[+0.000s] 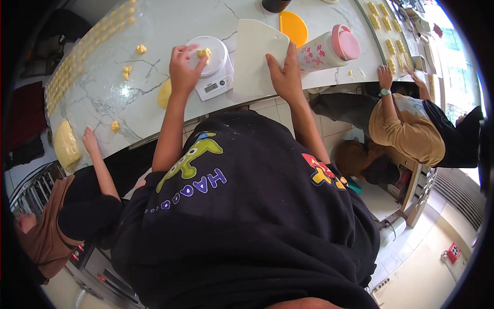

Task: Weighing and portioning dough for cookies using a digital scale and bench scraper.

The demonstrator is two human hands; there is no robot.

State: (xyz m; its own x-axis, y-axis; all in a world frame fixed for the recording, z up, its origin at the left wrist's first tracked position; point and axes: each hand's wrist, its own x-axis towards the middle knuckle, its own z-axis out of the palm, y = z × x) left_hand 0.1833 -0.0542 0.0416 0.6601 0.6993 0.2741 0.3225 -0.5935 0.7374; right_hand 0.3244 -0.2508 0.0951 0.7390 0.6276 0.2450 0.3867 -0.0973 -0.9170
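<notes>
My left hand (186,69) is over the round pan of a white digital scale (215,85), its fingers closed around a small yellow dough lump (204,53). My right hand (285,74) grips a large cream-white scraper sheet (254,51) by its right side, thumb on top, just right of the scale. A yellow dough mass (164,98) lies partly behind my left wrist. Smaller dough scraps (126,72) sit to the left. Right of the sheet are a white bottle with a pink lid (321,54) and an orange round lid (296,28).
The marble-patterned counter (170,20) holds rows of dough pieces (77,62) at left and a tray of shaped dough (388,41) at right. A large dough slab (67,147) lies near a co-worker's hand (88,139). Another co-worker (406,129) works at the right.
</notes>
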